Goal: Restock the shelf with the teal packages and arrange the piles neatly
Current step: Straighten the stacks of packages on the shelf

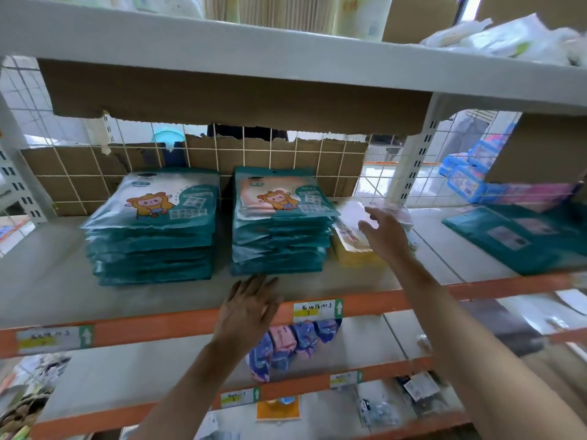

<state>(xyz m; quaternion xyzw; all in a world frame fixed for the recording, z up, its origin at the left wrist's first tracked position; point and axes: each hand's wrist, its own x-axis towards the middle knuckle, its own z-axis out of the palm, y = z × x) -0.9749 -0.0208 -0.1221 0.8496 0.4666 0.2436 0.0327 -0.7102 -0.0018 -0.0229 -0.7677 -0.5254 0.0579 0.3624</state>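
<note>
Two piles of teal packages with a cartoon print stand side by side on the middle shelf: the left pile and the right pile. My left hand hovers at the shelf's orange front edge, just below the right pile, fingers straight and holding nothing. My right hand is spread open to the right of the right pile, over a small stack of yellow and white packets. Neither hand holds a package.
More teal packages lie flat at the right of the shelf, with blue and pink boxes behind them. A wire grid and cardboard back the shelf. Lower shelves hold purple and pink packs and small bagged items.
</note>
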